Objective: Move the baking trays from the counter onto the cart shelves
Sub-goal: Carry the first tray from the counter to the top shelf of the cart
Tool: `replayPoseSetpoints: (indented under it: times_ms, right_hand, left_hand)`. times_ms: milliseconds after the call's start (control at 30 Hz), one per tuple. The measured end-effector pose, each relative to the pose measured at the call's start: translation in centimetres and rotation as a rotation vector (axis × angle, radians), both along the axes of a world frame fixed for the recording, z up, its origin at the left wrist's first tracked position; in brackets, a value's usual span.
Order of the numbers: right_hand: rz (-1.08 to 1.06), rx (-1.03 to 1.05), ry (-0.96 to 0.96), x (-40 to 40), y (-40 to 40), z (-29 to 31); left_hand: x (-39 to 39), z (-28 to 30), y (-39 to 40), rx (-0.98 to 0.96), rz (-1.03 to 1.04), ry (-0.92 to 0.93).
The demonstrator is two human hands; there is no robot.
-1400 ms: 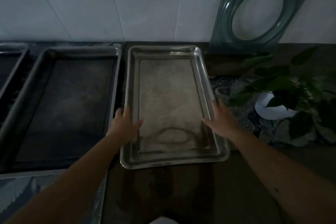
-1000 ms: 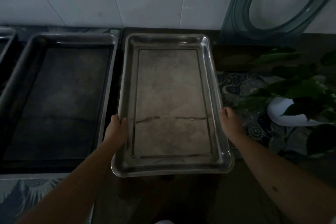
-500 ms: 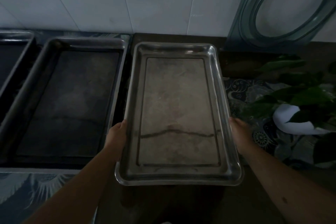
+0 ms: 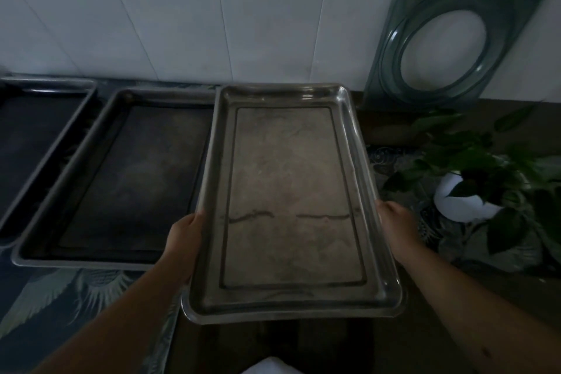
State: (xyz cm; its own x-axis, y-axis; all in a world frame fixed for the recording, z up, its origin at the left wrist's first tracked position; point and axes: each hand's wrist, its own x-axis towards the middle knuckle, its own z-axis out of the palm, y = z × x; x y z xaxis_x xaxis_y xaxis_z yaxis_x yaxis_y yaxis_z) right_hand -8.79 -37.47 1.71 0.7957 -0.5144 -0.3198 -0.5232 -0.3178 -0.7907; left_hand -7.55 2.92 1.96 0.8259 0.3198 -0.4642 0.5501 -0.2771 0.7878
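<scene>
A shiny steel baking tray [image 4: 291, 191] is held level above the dark counter, its near end closest to me. My left hand [image 4: 183, 240] grips its left long rim and my right hand [image 4: 394, 225] grips its right long rim, fingers hidden under the edges. A darker baking tray [image 4: 127, 179] lies flat on the counter just left of it. The edge of a third tray [image 4: 36, 130] shows at the far left. No cart is in view.
A white tiled wall runs behind the counter. A green glass panel with a round hole [image 4: 449, 39] leans against the wall at the right. A leafy plant in a white pot [image 4: 464, 200] stands on patterned cloth [image 4: 394, 158] to the right of the held tray.
Both hands went from resting on the steel tray's rims to gripping them. The tray has come up off the counter and moved toward me.
</scene>
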Motion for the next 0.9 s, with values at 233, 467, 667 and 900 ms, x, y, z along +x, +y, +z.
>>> replayPoseSetpoints:
  times_ms: [233,467,667,900]
  right_hand:
    - [0.076,0.088,-0.081,0.2,2.9,4.6]
    - [0.282,0.081,-0.125,2.9,10.7,7.0]
    - [0.481,0.073,-0.173,2.3,21.8,7.9]
    - [0.781,0.023,-0.185,-2.6,38.5,8.6]
  left_hand:
    - [-2.6,4.8,2.7,-0.027,0.074,-0.045]
    - [-8.1,7.6,8.7,-0.06,0.304,-0.059]
    - [-16.7,7.9,17.0,-0.065,0.55,-0.095]
    - [-29.8,8.0,28.5,-0.018,0.776,-0.151]
